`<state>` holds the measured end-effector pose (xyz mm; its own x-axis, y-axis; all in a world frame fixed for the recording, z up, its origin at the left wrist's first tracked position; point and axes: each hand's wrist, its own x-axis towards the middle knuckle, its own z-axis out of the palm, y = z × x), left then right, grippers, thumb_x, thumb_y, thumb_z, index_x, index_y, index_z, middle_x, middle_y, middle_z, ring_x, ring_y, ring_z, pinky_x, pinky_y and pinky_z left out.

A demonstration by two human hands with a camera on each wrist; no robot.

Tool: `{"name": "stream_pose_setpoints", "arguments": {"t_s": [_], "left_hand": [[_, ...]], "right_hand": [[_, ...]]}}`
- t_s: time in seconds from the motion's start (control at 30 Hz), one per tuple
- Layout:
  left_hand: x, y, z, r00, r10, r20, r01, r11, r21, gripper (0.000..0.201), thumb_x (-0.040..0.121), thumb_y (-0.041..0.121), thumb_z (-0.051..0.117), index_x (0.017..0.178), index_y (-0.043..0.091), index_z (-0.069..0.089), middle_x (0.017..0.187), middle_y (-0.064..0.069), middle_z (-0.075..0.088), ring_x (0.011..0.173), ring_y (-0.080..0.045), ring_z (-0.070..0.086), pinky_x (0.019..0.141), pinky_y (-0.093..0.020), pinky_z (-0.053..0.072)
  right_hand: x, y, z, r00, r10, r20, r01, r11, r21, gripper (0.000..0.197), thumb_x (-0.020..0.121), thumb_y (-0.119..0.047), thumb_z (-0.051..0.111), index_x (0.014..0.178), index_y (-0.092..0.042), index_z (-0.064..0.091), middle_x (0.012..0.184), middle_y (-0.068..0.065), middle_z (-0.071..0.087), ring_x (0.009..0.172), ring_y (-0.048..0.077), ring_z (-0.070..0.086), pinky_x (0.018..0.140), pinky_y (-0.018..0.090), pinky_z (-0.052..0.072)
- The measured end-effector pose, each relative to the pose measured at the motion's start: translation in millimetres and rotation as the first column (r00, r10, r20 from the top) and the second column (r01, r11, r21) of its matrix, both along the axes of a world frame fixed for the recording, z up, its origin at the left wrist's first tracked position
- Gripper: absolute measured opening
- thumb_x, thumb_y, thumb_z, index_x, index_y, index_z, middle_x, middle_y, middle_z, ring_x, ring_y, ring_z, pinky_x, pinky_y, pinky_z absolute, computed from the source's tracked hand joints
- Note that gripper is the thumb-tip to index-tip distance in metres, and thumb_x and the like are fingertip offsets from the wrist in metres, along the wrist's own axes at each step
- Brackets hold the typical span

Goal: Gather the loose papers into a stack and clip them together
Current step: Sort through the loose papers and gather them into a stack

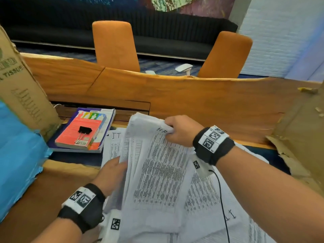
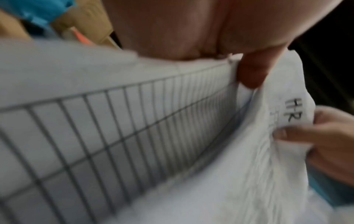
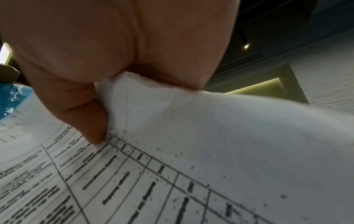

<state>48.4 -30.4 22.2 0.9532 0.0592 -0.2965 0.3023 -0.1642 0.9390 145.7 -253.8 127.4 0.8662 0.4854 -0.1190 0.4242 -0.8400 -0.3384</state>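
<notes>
A sheaf of printed white papers (image 1: 157, 165) is lifted off the table, its top sheet marked "HR". My right hand (image 1: 180, 131) pinches the sheaf's far top corner (image 3: 153, 106). My left hand (image 1: 112, 172) holds the sheaf's left edge, thumb on top (image 2: 252, 71). More loose sheets (image 1: 210, 207) marked "IT" lie spread flat underneath and to the right. A black binder clip (image 1: 84, 131) rests on a red book (image 1: 82, 134) to the left, away from both hands.
The red book lies on a larger blue-covered book (image 1: 108, 116). A cardboard box (image 1: 21, 81) with a blue cover stands at the left, torn cardboard (image 1: 298, 130) at the right. Two orange chairs (image 1: 114, 46) stand beyond the wooden table (image 1: 175, 95).
</notes>
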Motion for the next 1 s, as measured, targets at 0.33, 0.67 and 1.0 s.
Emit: {"name": "stream_pose_setpoints", "arguments": {"t_s": [0.33,0.67,1.0], "left_hand": [[-5,-2,-45,0.994,-0.044,-0.103,0.057,0.99,0.13,0.013,0.084,0.021,0.074,0.093,0.025,0.065,0.095,0.008,0.072,0.096,-0.013,0.066,0.087,-0.032,0.048],[-24,45,-106,0.934,0.131,-0.334,-0.132,0.991,0.02,0.018,0.083,-0.003,0.069,0.098,0.007,0.066,0.094,-0.011,0.07,0.097,-0.03,0.062,0.095,-0.042,0.042],[-14,76,-169,0.864,0.2,-0.462,-0.264,0.961,-0.078,0.054,0.068,-0.001,0.083,0.117,0.001,0.061,0.117,-0.018,0.067,0.113,-0.039,0.06,0.109,-0.055,0.035]], "right_hand": [[1,6,-37,1.0,-0.006,-0.025,0.008,0.997,0.072,0.015,0.087,-0.025,0.065,0.078,-0.019,0.055,0.076,-0.005,0.058,0.07,0.015,0.054,0.056,0.027,0.039],[23,-48,-142,0.943,-0.304,-0.135,0.263,0.929,-0.259,0.067,0.084,-0.001,0.056,0.143,-0.025,0.037,0.153,0.003,0.035,0.133,0.03,0.044,0.108,0.045,0.042],[10,-35,-181,0.953,-0.222,-0.206,0.084,0.847,-0.525,0.072,0.082,-0.031,0.068,0.143,-0.025,0.03,0.144,0.012,0.037,0.132,0.037,0.036,0.107,0.053,0.031]]}}
